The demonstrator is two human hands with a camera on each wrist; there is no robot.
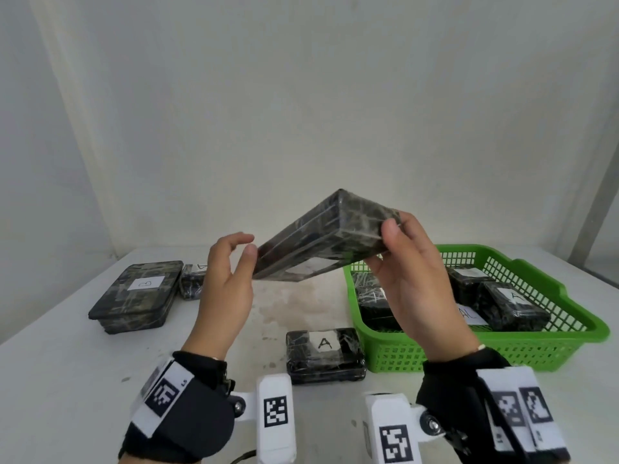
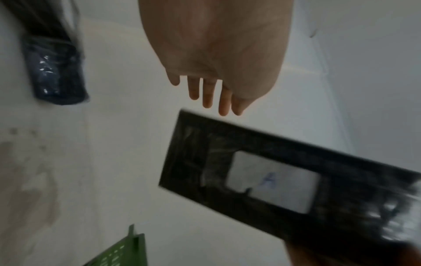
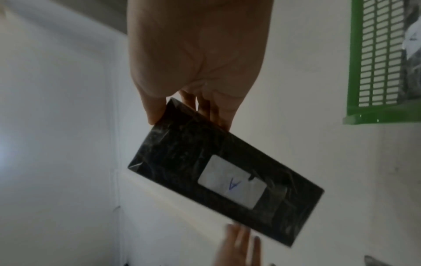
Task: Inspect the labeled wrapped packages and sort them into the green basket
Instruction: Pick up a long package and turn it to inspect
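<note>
Package [image 1: 321, 239] hangs in the air at mid-frame of the head view, tilted, its long axis sloping from lower left to upper right, one corner peaking at the top. Right hand [image 1: 415, 279] pinches its right end, thumb on the near face and fingers behind; the right wrist view shows the same grip at one short end, with the rest of the package jutting away toward the lower right of that frame. Left hand [image 1: 227, 279] is relaxed and holds nothing. Its fingertips sit just beside the package's lower left end; whether they touch cannot be told from the head view, and the left wrist view shows a small gap.

Label [image 3: 232, 181] faces downward, away from the head camera, and reads A in both wrist views, so I judge the inspection is about done.

Basket [image 1: 536, 333] lies at the right of the head frame, directly below and behind the right hand, with several wrapped packages already inside. That puts the right hand much nearer to it than the left, so the coming drop is probably a short lowering to the right, long axis turned to fit along the basket.

On the table [image 1: 67, 363] remain an A package [image 1: 325, 354] at lower centre and a B package [image 1: 137, 296] at left.
</note>
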